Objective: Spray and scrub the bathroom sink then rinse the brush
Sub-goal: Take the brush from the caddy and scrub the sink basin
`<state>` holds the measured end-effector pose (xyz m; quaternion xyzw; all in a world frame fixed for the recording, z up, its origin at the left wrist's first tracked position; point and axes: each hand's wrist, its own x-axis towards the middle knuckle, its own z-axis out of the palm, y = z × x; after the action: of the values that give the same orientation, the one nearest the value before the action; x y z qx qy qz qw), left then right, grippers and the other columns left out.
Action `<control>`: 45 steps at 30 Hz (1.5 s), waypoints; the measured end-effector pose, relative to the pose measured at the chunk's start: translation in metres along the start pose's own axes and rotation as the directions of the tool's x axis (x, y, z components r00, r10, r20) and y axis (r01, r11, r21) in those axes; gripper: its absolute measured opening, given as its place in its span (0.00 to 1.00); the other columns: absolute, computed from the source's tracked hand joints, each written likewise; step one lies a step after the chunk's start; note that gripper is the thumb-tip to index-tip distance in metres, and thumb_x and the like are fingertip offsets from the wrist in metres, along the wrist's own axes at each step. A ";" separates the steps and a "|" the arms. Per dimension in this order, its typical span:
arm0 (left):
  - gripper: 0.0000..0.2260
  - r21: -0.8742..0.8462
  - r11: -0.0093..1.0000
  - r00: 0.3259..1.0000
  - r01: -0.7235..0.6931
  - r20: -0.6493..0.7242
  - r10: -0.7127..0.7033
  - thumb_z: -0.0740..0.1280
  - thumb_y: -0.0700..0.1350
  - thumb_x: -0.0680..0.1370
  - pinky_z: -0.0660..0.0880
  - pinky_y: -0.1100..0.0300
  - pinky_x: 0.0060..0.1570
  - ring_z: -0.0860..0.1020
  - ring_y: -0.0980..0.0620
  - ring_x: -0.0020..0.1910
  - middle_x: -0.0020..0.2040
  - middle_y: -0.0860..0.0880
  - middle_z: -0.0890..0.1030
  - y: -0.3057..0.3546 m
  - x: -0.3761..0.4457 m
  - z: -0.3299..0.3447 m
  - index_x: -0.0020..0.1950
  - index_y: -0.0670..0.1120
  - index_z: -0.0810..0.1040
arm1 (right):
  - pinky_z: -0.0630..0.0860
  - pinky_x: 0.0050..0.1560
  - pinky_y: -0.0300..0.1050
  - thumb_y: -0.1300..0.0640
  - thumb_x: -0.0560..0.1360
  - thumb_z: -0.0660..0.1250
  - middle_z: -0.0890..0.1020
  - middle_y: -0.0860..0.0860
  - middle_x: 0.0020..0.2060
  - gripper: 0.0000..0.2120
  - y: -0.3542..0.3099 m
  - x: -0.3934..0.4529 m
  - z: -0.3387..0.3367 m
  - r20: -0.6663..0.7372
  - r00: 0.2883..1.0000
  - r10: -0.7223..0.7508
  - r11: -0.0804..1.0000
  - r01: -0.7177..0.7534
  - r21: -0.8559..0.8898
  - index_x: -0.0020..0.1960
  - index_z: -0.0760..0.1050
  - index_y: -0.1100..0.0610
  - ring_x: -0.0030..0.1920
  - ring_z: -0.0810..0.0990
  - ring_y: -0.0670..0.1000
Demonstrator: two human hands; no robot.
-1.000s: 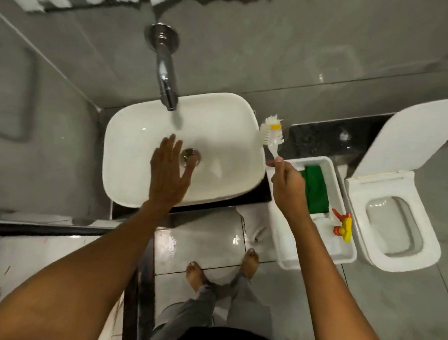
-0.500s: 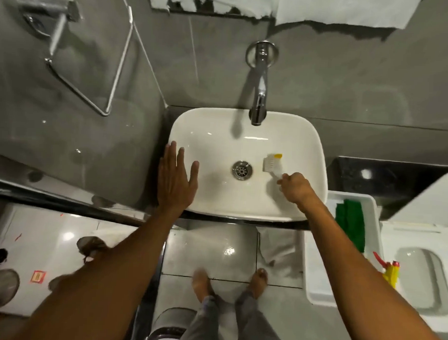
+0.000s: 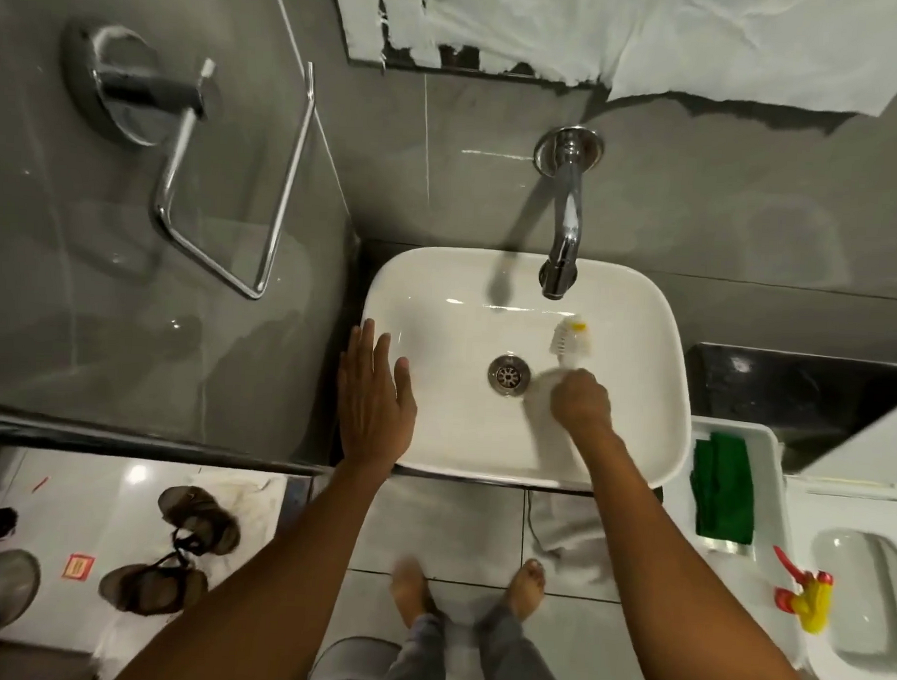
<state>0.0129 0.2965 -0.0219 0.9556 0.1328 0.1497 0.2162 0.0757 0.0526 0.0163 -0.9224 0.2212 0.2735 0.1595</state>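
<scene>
While the right hand [image 3: 581,399] stays out of it no longer, fist wrapped round the brush [image 3: 570,340] handle, bristles sit in the sink [image 3: 431,442] at two o'clock from the drain [image 3: 508,375], under the tap [image 3: 564,226]. The left hand [image 3: 374,398] lies flat and spread on the nine o'clock rim, gripping nothing. Risk: a wet rim could slip that bracing palm. At three o'clock, the white bin [image 3: 765,574] holds a green cloth [image 3: 722,488] and a spray trigger [image 3: 805,597].

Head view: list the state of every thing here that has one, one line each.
Tap: off, no water running.
Sink: unplugged, drain open.
Brush: held, head on the basin.
Right hand: shut on the brush handle.
Left hand: open, flat on the sink's rim.
Toilet: lid up.
</scene>
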 end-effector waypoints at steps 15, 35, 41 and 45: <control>0.16 -0.027 1.000 1.000 -0.005 0.028 0.006 0.56 0.42 0.88 0.73 0.44 0.74 0.66 0.40 0.84 0.82 0.43 0.71 0.000 0.001 -0.001 0.72 0.40 0.77 | 0.78 0.56 0.54 0.47 0.85 0.53 0.86 0.61 0.56 0.19 -0.070 -0.035 0.053 0.118 0.912 -0.393 0.919 0.385 0.086 0.58 0.80 0.55 0.58 0.84 0.65; 0.14 -0.103 0.994 0.998 0.031 0.050 -0.026 0.57 0.39 0.88 0.73 0.46 0.76 0.64 0.42 0.85 0.81 0.44 0.72 0.000 0.001 -0.004 0.70 0.42 0.77 | 0.78 0.63 0.55 0.51 0.83 0.57 0.84 0.58 0.61 0.19 0.018 -0.028 -0.014 -0.038 0.997 0.063 0.997 -0.065 -0.052 0.66 0.80 0.56 0.61 0.83 0.62; 0.14 -0.114 0.993 0.998 0.030 0.049 -0.024 0.57 0.38 0.88 0.73 0.46 0.76 0.63 0.42 0.85 0.81 0.44 0.72 -0.003 0.000 -0.001 0.70 0.42 0.77 | 0.76 0.65 0.54 0.48 0.78 0.57 0.82 0.57 0.65 0.25 0.015 -0.050 -0.014 0.243 0.970 -0.016 0.992 0.045 -0.115 0.68 0.77 0.59 0.64 0.81 0.62; 0.14 -0.137 0.989 0.998 0.048 0.050 -0.041 0.57 0.38 0.88 0.72 0.46 0.77 0.63 0.42 0.85 0.81 0.44 0.72 -0.003 -0.001 0.000 0.70 0.41 0.78 | 0.78 0.64 0.56 0.54 0.81 0.61 0.83 0.60 0.63 0.20 0.039 -0.033 -0.038 0.022 0.980 0.198 0.979 -0.196 -0.052 0.67 0.78 0.62 0.62 0.83 0.63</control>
<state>0.0113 0.2989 -0.0233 0.9384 0.1384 0.1311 0.2883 0.0484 0.0145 0.0587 -0.8959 0.3025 0.3055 0.1118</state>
